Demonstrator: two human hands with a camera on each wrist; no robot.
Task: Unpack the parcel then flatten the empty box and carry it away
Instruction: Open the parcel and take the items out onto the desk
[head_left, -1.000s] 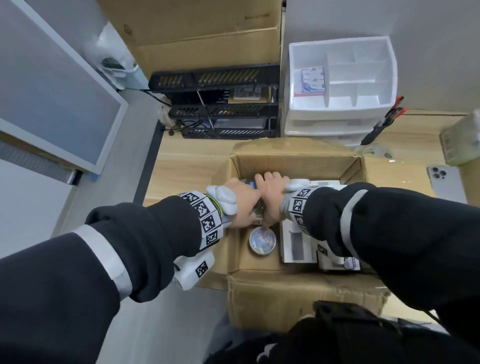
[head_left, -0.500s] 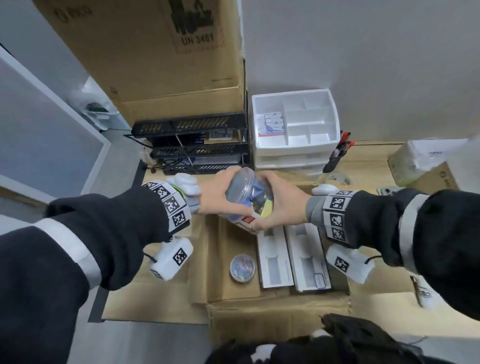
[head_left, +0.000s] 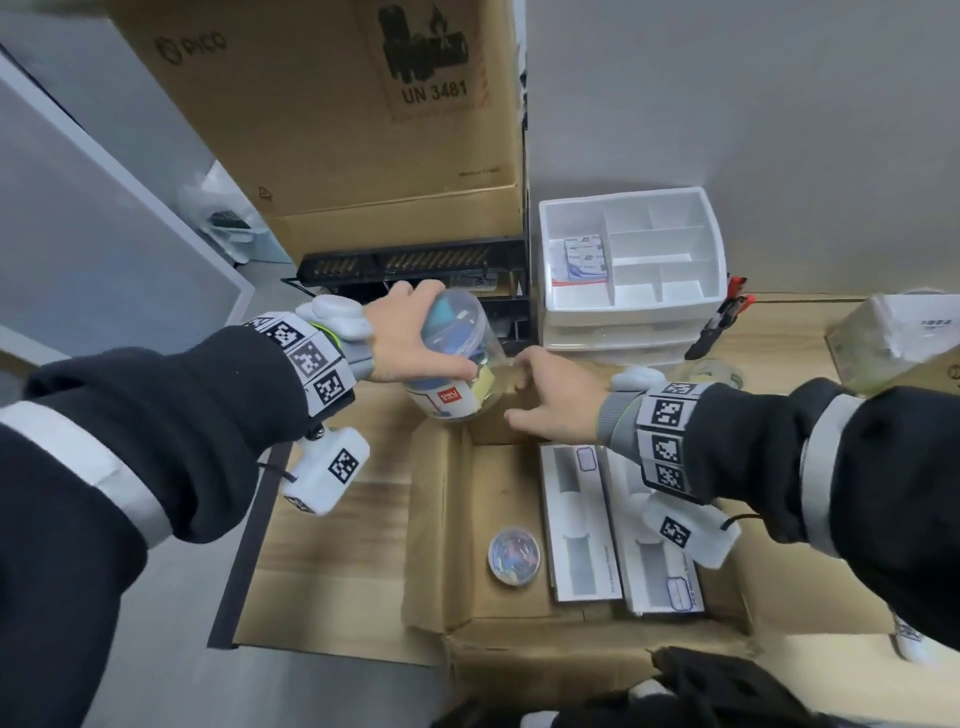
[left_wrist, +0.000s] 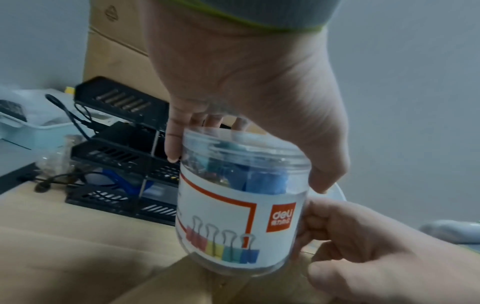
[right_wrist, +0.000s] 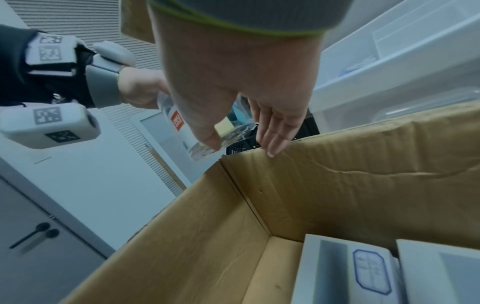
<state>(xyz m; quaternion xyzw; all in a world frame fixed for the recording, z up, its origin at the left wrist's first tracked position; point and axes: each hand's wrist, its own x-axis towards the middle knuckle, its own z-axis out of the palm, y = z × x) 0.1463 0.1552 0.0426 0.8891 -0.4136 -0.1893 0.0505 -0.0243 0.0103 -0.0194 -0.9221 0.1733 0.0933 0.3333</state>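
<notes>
Clip jar (head_left: 453, 358) now left of box (head_left: 519, 631), left grip (head_left: 402, 340) around it, right grip (head_left: 558, 400) spread.

Box mouth (head_left: 457, 519): flaps open, bare floor on its left half.
Inside right: two white cartons (head_left: 618, 525), touching; small round tin (head_left: 514, 556) just beside.
Behind: black rack (head_left: 415, 260), white drawers (head_left: 631, 270), seemingly close.

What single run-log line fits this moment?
left hand grips binder-clip jar | right hand open beside it | box still holds items

clear clip jar (head_left: 453, 358) tilted above open box (head_left: 467, 525).
</notes>
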